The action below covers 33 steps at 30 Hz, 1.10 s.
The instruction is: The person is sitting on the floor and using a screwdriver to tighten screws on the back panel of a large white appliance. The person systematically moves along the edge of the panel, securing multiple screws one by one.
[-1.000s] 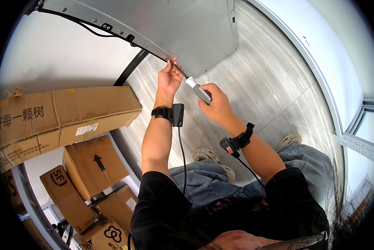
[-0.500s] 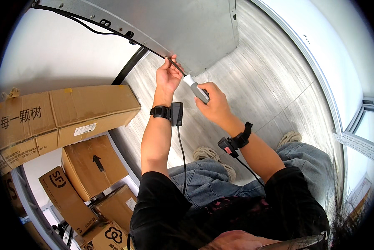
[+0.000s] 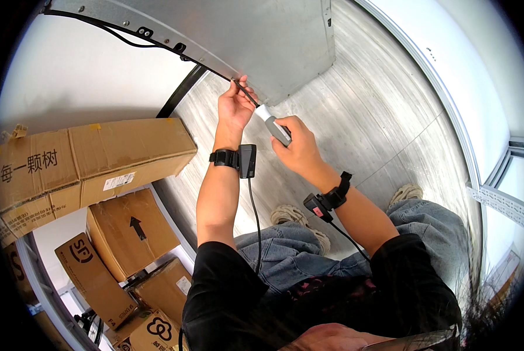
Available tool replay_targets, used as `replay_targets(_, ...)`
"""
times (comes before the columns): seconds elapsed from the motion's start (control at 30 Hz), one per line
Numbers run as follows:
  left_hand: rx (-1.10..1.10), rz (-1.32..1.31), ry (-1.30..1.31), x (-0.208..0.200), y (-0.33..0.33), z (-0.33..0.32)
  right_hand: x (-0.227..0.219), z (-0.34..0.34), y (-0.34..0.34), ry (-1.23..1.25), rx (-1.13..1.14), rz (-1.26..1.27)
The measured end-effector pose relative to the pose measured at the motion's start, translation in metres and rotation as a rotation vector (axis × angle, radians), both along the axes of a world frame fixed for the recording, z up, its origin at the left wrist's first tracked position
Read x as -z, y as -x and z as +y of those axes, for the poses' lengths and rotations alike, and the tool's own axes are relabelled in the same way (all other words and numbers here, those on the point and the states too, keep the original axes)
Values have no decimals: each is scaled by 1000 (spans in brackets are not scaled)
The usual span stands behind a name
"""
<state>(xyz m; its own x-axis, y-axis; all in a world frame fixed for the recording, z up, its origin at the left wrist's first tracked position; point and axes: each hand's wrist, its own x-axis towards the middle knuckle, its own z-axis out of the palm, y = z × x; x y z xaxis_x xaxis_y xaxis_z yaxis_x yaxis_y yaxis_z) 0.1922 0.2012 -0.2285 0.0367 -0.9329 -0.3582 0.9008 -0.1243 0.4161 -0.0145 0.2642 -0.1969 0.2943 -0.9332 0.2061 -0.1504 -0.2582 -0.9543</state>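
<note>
My right hand is closed around the grey and white handle of a screwdriver. The dark shaft slants up and left to the lower edge of a large grey metal panel. Close to the tip, my left hand has its thumb and fingers curled round the shaft, touching or nearly touching the panel edge. Whether a screw sits at the tip is hidden by those fingers. Several screws and small dark fittings line the panel's edge, and a black cable runs beside it.
A long cardboard box lies at the left, with several smaller cartons below it on a rack. A dark bar stands behind my left hand. Light wood-look floor spreads to the right, up to a white wall. Cabled black devices are strapped to both wrists.
My right hand and the screwdriver handle have shifted very slightly up and left. My left hand stays at the panel edge in nearly the same pose.
</note>
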Motion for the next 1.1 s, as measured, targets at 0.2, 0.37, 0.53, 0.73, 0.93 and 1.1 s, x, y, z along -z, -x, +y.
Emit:
replay_targets(0.2,-5,-11,6,0,1,1,-1,1,-1,21,14,-26)
replay_targets(0.37,-32,-8,-9,-1,4,0,1,1,-1,28,20,-34)
replay_targets(0.53,-13,-14,35,0,2,1,-2,1,0,17,8,-46)
replay_targets(0.73,8,-6,45,1,3,0,1,0,-1,24,12,-42)
replay_targets(0.93,8,11,39,1,0,1,-1,6,-7,-32,50,-56)
replay_targets(1.1,-19,23,7,-3,-1,0,-5,10,-9,-15,88,-28)
